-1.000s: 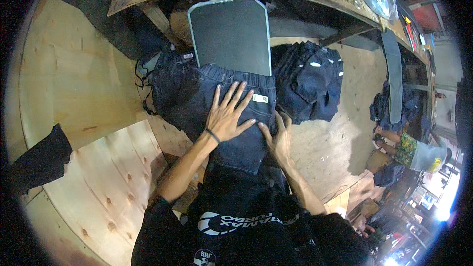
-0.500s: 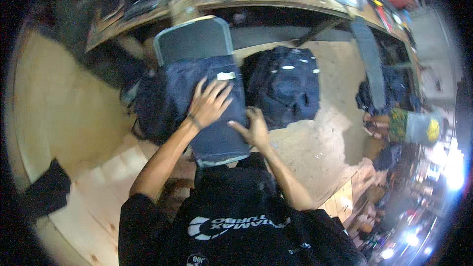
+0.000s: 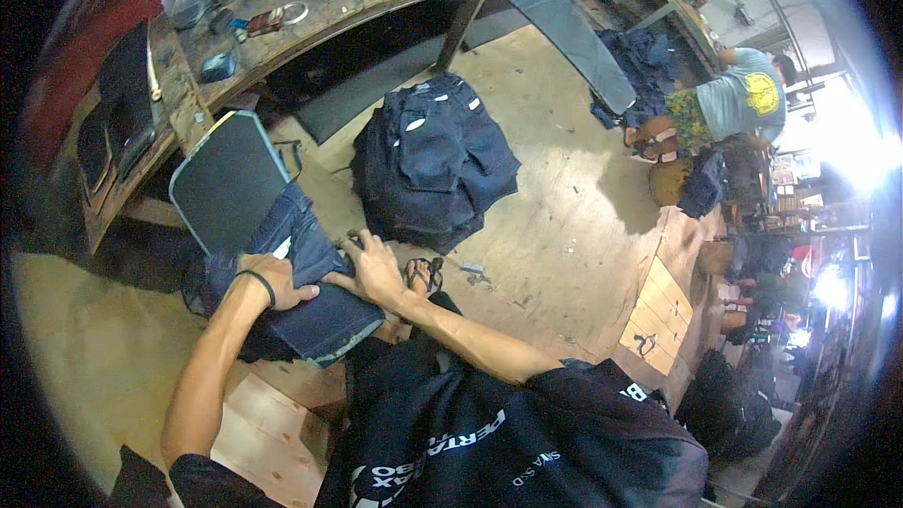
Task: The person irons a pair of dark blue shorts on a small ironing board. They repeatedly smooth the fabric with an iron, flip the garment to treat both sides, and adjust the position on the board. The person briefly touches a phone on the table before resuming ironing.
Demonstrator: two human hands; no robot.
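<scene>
A dark blue denim garment [image 3: 324,322] lies over a grey board [image 3: 226,183] with rounded corners and a pale rim; the board's far end is bare. The cloth is bunched and creased between my hands, and a small white label shows in the folds. My left hand [image 3: 265,280] is closed on the bunched denim, its thumb pointing right and its other fingers partly hidden. My right hand [image 3: 373,270] has its fingers bent at the garment's right side, with the thumb pressing on the cloth.
Beyond the board, a pile of folded denim [image 3: 433,169] stands on the floor. A cluttered wooden workbench [image 3: 310,23] runs along the back, with a long dark board [image 3: 569,38] jutting from it. At right, a person in a grey shirt [image 3: 743,99] bends near more denim [image 3: 644,61].
My view has swung to the right. The denim lay flat on the board and is now bunched up. My left hand, spread flat before, has closed on it; my right hand has moved onto the cloth.
</scene>
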